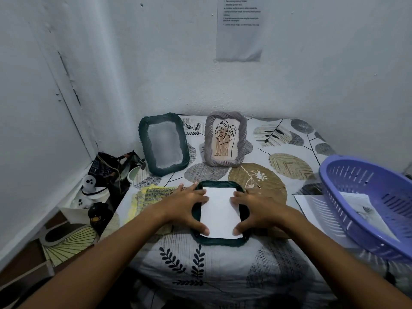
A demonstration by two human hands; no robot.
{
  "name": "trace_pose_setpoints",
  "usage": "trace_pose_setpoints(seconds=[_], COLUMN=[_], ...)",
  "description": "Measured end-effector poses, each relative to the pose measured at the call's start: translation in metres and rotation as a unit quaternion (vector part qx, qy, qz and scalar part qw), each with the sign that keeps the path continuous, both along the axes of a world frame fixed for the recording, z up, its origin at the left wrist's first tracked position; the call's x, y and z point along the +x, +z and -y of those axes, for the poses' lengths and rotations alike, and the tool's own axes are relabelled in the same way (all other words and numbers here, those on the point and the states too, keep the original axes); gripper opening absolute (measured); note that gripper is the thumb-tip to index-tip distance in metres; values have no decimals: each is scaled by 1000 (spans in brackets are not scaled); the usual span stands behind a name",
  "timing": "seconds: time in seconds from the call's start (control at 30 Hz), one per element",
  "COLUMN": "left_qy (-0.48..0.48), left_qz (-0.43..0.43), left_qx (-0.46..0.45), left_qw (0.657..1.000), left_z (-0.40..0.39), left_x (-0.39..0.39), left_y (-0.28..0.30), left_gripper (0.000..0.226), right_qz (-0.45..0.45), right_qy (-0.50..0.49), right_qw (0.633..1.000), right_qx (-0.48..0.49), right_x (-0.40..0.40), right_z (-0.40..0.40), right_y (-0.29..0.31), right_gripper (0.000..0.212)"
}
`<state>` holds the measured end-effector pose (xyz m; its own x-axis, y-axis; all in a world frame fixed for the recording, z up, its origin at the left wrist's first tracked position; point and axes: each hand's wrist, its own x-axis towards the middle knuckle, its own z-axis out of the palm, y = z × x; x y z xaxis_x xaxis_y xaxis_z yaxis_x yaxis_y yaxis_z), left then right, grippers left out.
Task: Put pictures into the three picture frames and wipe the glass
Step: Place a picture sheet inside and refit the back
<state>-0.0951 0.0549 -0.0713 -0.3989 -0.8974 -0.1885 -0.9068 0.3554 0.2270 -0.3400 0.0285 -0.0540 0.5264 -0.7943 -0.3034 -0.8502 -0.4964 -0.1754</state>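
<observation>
Centre frame, the left hand and right hand, fingers spread, press the white picture into the dark green frame. Bare leaf-print cloth fills the lower centre; a purple basket crowds the right edge.

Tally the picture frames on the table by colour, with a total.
Dark green: 2, one standing at the back left, one lying flat with white paper on it under the left hand and right hand
Grey: 1, standing at the back, holding a leaf drawing
Total: 3
</observation>
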Motion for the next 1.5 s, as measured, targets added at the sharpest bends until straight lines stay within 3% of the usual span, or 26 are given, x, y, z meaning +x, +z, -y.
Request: trace_pose_setpoints(seconds=[0.87, 1.03, 1.13, 1.23, 1.33, 1.5], left_qy=[0, 3, 14, 4, -23, -63], left_qz=[26, 27, 8, -15, -25, -49], left_qx=[3, 1, -15, -22, -27, -40], left_qw=[1000, 1000, 1000, 1000, 999, 996], left_z=[7, 8, 8, 6, 7, 12], left_x=[-5, -7, -12, -28, -51, -80], left_y=[9, 14, 19, 25, 27, 26], left_gripper=[101, 100, 101, 98, 95, 90], right_qz=[1, 18, 131, 221, 201, 124], right_qy=[11, 11, -47, -155, -249, -286], right_qw=[1000, 1000, 990, 958, 939, 947], right_qx=[-5, -19, -26, -98, -127, -75], right_x=[-1, -2, -8, -23, -40, -45], right_z=[12, 8, 5, 5, 1, -15], right_y=[-3, 1, 7, 6, 1, -9], right_gripper=[106, 97, 74, 49, 44, 47])
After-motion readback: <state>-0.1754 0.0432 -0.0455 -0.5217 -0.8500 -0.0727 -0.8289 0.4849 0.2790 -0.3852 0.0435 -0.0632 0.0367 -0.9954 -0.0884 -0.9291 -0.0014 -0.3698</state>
